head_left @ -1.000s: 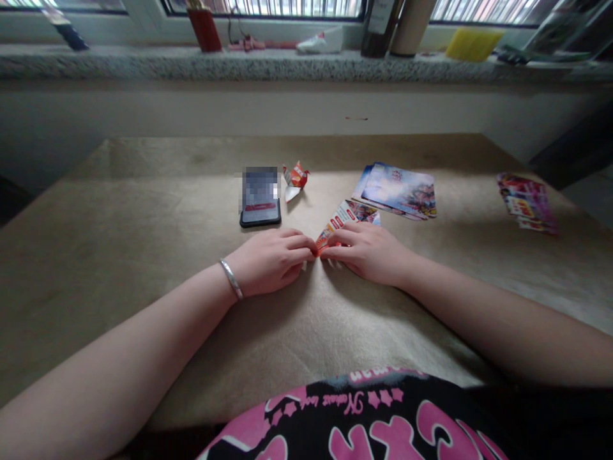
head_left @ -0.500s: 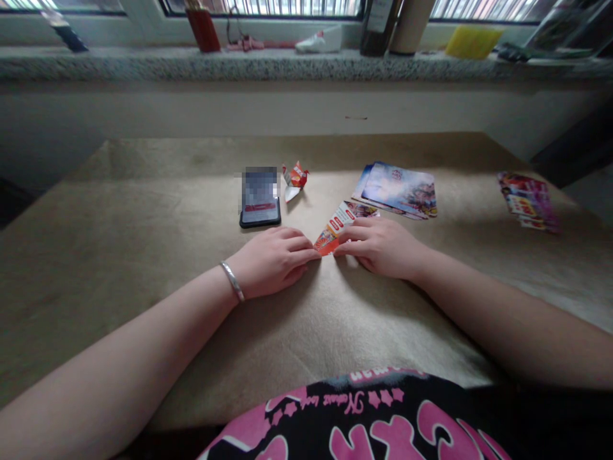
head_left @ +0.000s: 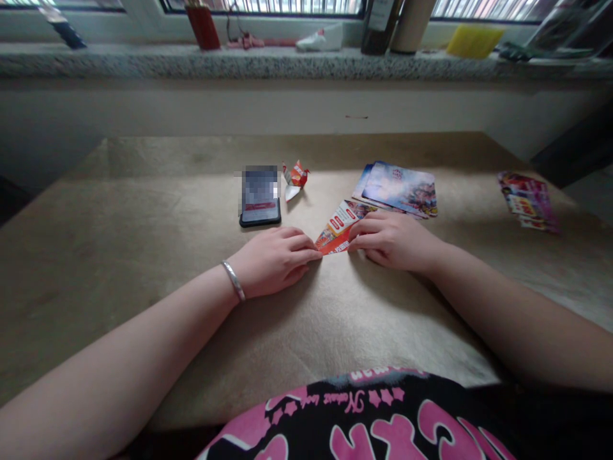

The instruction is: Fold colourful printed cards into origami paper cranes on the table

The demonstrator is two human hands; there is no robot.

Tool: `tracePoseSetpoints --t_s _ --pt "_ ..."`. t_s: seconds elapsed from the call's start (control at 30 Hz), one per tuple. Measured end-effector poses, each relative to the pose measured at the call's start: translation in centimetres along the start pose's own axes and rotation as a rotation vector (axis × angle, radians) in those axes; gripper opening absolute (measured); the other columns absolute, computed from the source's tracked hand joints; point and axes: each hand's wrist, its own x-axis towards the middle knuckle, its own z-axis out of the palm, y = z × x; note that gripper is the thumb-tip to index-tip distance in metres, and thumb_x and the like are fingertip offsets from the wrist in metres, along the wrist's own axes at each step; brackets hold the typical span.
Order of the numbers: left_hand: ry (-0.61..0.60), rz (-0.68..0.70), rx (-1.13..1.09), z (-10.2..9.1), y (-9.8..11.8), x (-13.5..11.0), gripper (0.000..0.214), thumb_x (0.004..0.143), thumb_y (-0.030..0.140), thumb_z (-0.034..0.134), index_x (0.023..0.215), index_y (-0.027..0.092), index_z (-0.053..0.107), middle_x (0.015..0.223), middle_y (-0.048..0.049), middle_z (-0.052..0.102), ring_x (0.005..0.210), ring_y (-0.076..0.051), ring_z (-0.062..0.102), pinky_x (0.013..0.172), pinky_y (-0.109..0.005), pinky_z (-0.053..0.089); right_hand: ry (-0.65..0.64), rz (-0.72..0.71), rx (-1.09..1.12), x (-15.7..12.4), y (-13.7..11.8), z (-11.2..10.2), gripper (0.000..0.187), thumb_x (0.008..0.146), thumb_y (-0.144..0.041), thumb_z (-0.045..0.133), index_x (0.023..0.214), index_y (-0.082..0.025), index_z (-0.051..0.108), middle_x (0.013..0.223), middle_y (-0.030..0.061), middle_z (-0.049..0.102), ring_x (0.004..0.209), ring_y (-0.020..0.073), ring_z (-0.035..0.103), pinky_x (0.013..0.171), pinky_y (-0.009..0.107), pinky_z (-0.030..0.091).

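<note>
A folded red and white printed paper (head_left: 338, 231) lies flat on the tan table (head_left: 143, 230), its point aimed at me. My left hand (head_left: 272, 259), with a silver bracelet at the wrist, has its fingers curled and pressing the paper's near tip. My right hand (head_left: 393, 239) rests on the paper's right part, fingers bent and pressing its lower edge. A small folded paper figure (head_left: 295, 178) in red and white stands behind, beside a black phone (head_left: 259, 197).
A stack of colourful printed sheets (head_left: 400, 188) lies just beyond my right hand. More leaflets (head_left: 527, 201) sit near the table's right edge. A stone windowsill (head_left: 268, 62) at the back carries a red cup (head_left: 204, 27), bottles and a yellow object (head_left: 472, 41).
My right hand has slid to the right along the paper's lower edge, away from the left hand, uncovering more of the paper. My left hand stays on the tip.
</note>
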Motion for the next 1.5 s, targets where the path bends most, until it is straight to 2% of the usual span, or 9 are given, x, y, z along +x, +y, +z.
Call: tracePoseSetpoints --t_s 0.17,0.3,0.4,0.57,0.77,0.97,1.17,1.33,1.5 --pt "0.022 0.002 0.05 0.0 -0.1 -0.1 0.026 0.09 0.021 0.044 0.106 0.021 0.064 0.108 -0.0045 0.065 0.096 -0.018 0.058 0.084 -0.032 0.048 0.061 -0.004 0.047 0.1 0.0 0.7 0.027 0.087 -0.014 0.046 0.1 -0.022 0.068 0.102 0.0052 0.067 0.09 0.0183 0.056 0.08 0.032 0.046" --pt "0.043 0.03 0.13 -0.2 -0.4 -0.1 0.025 0.09 0.02 0.043 0.104 0.02 0.064 0.115 -0.004 0.064 0.106 -0.02 0.056 0.089 -0.034 0.047 0.118 -0.011 0.072 0.7 -0.5 1.4 0.028 0.089 -0.014 0.043 0.101 -0.021 0.068 0.099 0.0069 0.068 0.089 0.0176 0.055 0.079 0.032 0.046" --pt "0.023 0.011 0.095 -0.2 -0.7 -0.1 0.026 0.091 0.02 0.041 0.103 0.019 0.064 0.113 -0.0047 0.064 0.107 -0.019 0.055 0.09 -0.034 0.047 0.089 -0.006 0.053 1.2 -1.1 1.6 0.027 0.09 -0.018 0.044 0.103 -0.021 0.067 0.1 0.0076 0.067 0.089 0.0183 0.054 0.078 0.033 0.045" --pt "-0.007 -0.009 0.041 0.2 -0.6 0.0 0.03 0.091 0.024 0.045 0.116 0.021 0.059 0.113 -0.0066 0.063 0.103 -0.019 0.055 0.089 -0.034 0.047 0.071 0.027 0.033 1.4 -1.4 1.6 0.027 0.09 -0.019 0.044 0.104 -0.023 0.067 0.099 0.0076 0.066 0.089 0.0186 0.054 0.075 0.032 0.043" --pt "-0.015 -0.035 0.074 0.2 0.1 0.1 0.034 0.091 0.025 0.045 0.123 0.022 0.056 0.11 -0.009 0.061 0.1 -0.02 0.053 0.087 -0.034 0.047 0.034 0.021 0.011 1.1 -0.9 1.0 0.028 0.084 -0.014 0.048 0.101 -0.023 0.067 0.097 0.0064 0.066 0.085 0.0177 0.054 0.073 0.031 0.042" --pt "-0.029 -0.053 0.061 0.2 0.1 0.0 0.034 0.09 0.026 0.045 0.122 0.022 0.057 0.113 -0.0094 0.06 0.101 -0.021 0.053 0.087 -0.035 0.048 0.01 0.012 0.034 0.5 -0.3 0.5 0.03 0.08 -0.012 0.049 0.101 -0.024 0.068 0.103 0.0061 0.066 0.088 0.0185 0.056 0.075 0.032 0.044" --pt "0.001 -0.032 0.044 0.6 -0.1 -0.2 0.034 0.089 0.024 0.048 0.121 0.022 0.057 0.119 -0.0088 0.059 0.11 -0.022 0.052 0.094 -0.039 0.047 0.022 0.035 0.067 0.1 -0.1 0.2 0.03 0.078 -0.009 0.049 0.094 -0.023 0.069 0.097 0.0049 0.067 0.088 0.0179 0.057 0.076 0.032 0.046" --pt "0.028 -0.003 0.009 0.9 -0.3 -0.3 0.037 0.087 0.019 0.048 0.124 0.018 0.053 0.136 -0.0058 0.05 0.132 -0.024 0.036 0.108 -0.043 0.037 0.014 0.021 0.027 0.1 -0.1 0.0 0.027 0.08 -0.012 0.049 0.094 -0.024 0.069 0.107 0.0038 0.067 0.094 0.0185 0.056 0.079 0.033 0.047" --pt "-0.001 -0.017 -0.054 0.9 -0.2 -0.1 0.035 0.088 0.021 0.047 0.123 0.017 0.053 0.131 -0.0065 0.055 0.125 -0.022 0.044 0.105 -0.042 0.041 0.014 -0.013 -0.028 0.2 -0.1 -0.1 0.023 0.085 -0.016 0.048 0.092 -0.023 0.068 0.113 0.0033 0.065 0.098 0.0194 0.055 0.082 0.035 0.047"
